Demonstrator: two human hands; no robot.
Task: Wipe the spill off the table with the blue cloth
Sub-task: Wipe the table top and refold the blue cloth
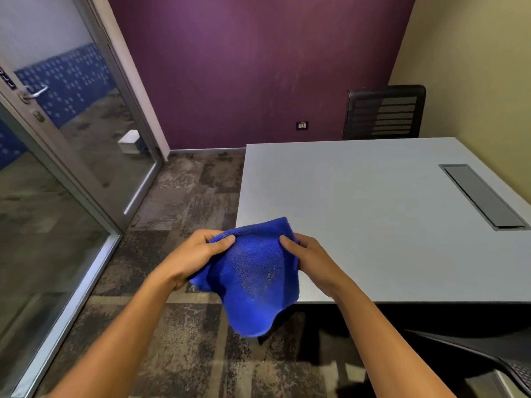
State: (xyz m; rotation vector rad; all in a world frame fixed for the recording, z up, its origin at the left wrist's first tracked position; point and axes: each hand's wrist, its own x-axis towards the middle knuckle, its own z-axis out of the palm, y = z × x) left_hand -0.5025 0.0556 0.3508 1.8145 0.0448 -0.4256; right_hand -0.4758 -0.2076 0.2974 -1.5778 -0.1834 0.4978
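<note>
A blue cloth (254,278) hangs in the air over the near left corner of the grey table (373,214). My left hand (195,254) grips its upper left edge, thumb on top. My right hand (311,258) pinches its upper right edge. The cloth droops below the table's front edge. No spill shows on the tabletop from here.
A dark cable hatch (482,196) is set into the table at the right. A black mesh chair (385,112) stands behind the table, and another chair's arm (488,357) shows at the bottom right. A glass door (57,156) is at the left. Carpet covers the floor.
</note>
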